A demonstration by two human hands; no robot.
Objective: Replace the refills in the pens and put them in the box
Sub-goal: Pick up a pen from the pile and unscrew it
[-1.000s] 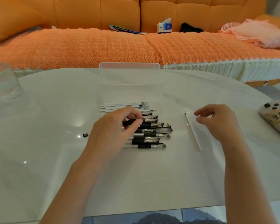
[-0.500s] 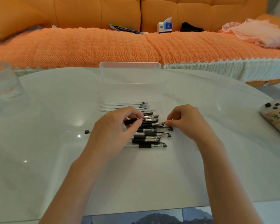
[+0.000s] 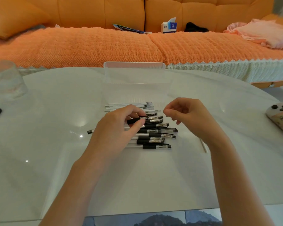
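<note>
Pens (image 3: 155,136) with black grips and clear barrels lie in a loose stack at the middle of the white table (image 3: 55,160), tips pointing right. Just beyond them a row of white refills (image 3: 129,107) lies side by side, and right behind the refills stands the clear plastic box (image 3: 134,63) with its top open; through its walls only the tabletop shows.

The left hand (image 3: 114,132) hovers over the left part of the stack and holds one pen (image 3: 133,121) by its black grip, pinched between thumb and fingertips. The pen's black end plug pokes out to the left of the hand, low over the table.

The right hand (image 3: 189,116) is raised over the right end of the stack, apart from the pens. Its fingers are curled and thumb meets forefinger toward the held pen's tip — whether anything small sits in that pinch I cannot tell.

A single loose refill (image 3: 203,146) lies on the table near the right forearm, partly hidden by it. A drinking glass (image 3: 5,79) stands at the far left, and a grey controller (image 3: 281,116) lies at the right edge. Behind the table runs an orange sofa (image 3: 88,46) bearing a tissue pack (image 3: 169,26).
</note>
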